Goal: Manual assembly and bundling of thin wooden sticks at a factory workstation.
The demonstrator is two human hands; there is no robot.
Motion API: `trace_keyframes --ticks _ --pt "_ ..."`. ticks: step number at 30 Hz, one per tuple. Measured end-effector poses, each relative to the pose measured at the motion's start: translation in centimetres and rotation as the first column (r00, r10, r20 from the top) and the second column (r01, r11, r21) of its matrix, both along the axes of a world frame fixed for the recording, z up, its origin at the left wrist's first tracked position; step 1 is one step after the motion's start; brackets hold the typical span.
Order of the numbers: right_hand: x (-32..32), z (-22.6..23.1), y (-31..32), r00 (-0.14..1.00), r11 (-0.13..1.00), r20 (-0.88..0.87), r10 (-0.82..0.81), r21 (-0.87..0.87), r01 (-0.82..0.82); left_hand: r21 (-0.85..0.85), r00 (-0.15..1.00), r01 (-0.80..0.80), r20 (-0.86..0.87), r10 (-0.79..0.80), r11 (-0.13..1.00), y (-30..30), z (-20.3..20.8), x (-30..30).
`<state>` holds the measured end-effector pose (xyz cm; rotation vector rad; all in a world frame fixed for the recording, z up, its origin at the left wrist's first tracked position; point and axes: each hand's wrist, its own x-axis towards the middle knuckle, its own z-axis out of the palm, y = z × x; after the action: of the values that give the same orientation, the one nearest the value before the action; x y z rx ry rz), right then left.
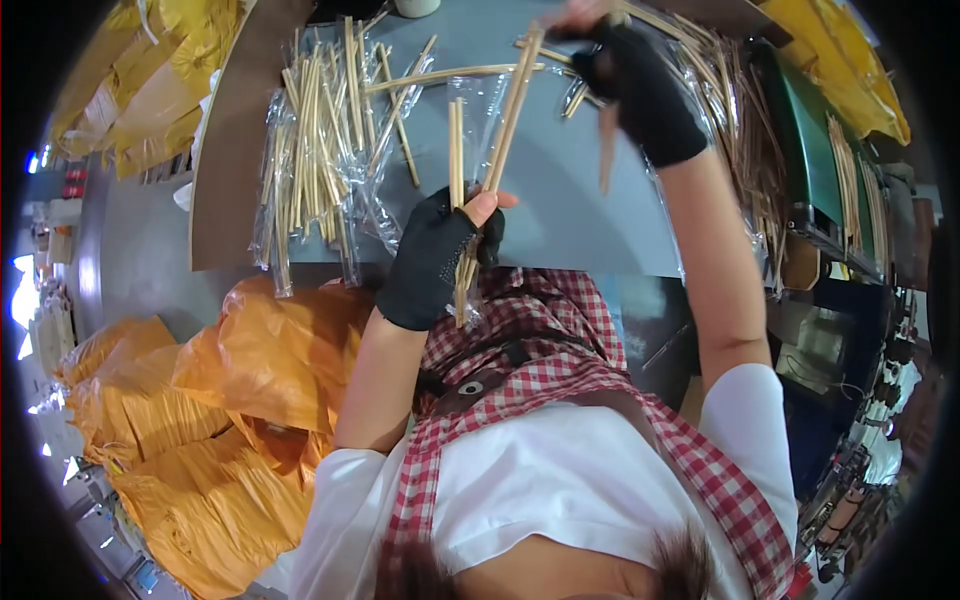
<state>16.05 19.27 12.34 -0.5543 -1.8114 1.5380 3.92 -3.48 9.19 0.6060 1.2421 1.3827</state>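
Over the grey table (590,225), the left hand (430,258) curls its fingers around thin wooden sticks (512,110) and clear film (477,120), probably light, stiff, slippery where wrapped, best pinched mid-length, while the blurred right hand's (648,92) finger state I cannot tell.

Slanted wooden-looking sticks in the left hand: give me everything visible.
The slanted sticks are slim, straight and pale tan, and look like a wooden pair lying side by side. The left hand grips them, bare thumb across them. They lean up and rightward in the picture, above the grey table. Clear plastic shows beside them; whether it encloses them is unclear. The blurred right hand is near their upper ends; contact can't be told.
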Motion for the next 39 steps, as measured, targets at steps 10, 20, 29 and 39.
trace_keyframes --ticks 10,20,29,39 --pt "1.4 0.9 6.9 0.91 0.84 -0.089 -0.405 -0.429 0.333 -0.159 0.989 -0.05 0.127 0.071 0.986 -4.5 -2.8 -0.7" --pt "3.1 4.1 5.8 0.861 0.853 -0.132 -0.492 -0.271 0.446 -0.047 0.967 -0.174 0.181 0.18 0.984 -3.7 -2.7 -1.6" --pt "0.8 2.5 -1.4 0.906 0.776 -0.075 -0.417 0.489 0.397 0.047 0.916 -0.209 0.358 0.179 0.977 -1.6 -2.8 -3.0" --pt "-0.6 -5.1 -8.1 0.928 0.784 0.096 -0.359 0.571 0.244 0.306 0.812 -0.261 0.582 0.037 0.915 2.4 -3.4 -4.7"
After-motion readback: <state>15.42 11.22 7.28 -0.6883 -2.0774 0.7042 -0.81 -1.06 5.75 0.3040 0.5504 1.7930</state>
